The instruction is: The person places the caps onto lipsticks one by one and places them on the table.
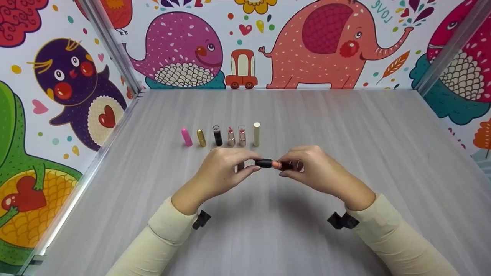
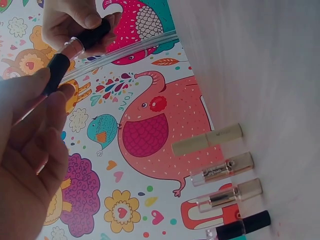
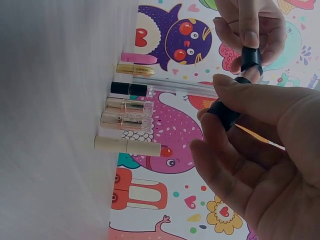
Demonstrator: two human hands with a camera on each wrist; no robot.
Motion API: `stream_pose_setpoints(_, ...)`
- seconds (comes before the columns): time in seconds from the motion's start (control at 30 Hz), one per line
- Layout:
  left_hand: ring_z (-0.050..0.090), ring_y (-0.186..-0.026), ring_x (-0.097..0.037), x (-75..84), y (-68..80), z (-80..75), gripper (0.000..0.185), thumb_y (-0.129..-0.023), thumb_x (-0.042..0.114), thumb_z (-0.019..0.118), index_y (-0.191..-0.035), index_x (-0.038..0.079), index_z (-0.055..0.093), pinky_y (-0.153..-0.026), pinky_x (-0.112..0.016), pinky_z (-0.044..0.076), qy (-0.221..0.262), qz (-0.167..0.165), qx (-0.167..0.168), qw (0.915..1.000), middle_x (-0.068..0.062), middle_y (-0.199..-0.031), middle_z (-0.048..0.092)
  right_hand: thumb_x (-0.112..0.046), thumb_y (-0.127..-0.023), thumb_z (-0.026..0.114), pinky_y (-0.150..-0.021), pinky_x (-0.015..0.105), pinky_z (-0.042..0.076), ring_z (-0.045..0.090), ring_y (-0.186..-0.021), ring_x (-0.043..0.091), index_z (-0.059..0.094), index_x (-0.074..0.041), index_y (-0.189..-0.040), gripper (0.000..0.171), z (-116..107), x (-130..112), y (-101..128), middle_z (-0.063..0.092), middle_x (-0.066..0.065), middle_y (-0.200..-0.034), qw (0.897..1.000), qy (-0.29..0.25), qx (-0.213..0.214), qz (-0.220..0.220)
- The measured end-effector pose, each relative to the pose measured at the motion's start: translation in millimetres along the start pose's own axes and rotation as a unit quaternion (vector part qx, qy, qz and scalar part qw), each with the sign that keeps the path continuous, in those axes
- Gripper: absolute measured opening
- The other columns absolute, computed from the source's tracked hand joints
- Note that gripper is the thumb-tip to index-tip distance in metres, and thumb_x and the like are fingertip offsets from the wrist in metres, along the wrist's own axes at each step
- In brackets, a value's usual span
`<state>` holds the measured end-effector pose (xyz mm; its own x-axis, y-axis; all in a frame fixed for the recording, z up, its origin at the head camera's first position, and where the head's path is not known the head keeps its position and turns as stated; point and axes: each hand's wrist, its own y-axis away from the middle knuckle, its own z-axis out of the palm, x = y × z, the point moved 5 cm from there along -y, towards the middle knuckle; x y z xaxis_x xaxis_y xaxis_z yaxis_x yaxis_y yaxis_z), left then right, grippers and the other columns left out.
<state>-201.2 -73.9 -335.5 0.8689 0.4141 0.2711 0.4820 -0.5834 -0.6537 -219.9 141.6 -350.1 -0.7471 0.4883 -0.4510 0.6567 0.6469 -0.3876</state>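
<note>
Both hands hold one lipstick [image 1: 276, 164] level above the table, black at each end with a peach-coloured section between. My left hand [image 1: 220, 172] pinches one black end [image 2: 59, 72] between thumb and fingers. The thumb and fingers of my right hand [image 1: 322, 168] grip the other black end [image 3: 227, 114]. Beyond the hands, a row of lipsticks stands upright: a pink one [image 1: 186, 137], a gold one [image 1: 201, 138], a black one with a clear top [image 1: 217, 136], two rose-gold ones with clear tops [image 1: 231, 137], and a cream one [image 1: 256, 134].
The row stands on a grey wood-grain table [image 1: 307, 115], just past the left hand. Walls printed with cartoon animals [image 1: 318, 46] rise at the back and sides, with metal posts [image 1: 115, 50] at the corners. A small black device [image 1: 343, 220] sits at each wrist.
</note>
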Motion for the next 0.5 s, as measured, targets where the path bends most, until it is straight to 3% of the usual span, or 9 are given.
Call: stream_pose_setpoints(0.5,0.067,-0.065,-0.015,-0.2,0.0,3.9,0.018,-0.095,0.019,0.084,-0.108,0.007,0.082,-0.059,-0.026,0.052,-0.004,0.004,-0.006,1.0,-0.002,-0.095,0.081,-0.004,-0.083,0.092,-0.064,0.026,0.057,0.063,-0.073,0.008,0.084,-0.012,-0.104,0.023,-1.7,-4.1,0.4,0.073,-0.004,-0.09,1.0,0.003,0.014,-0.007)
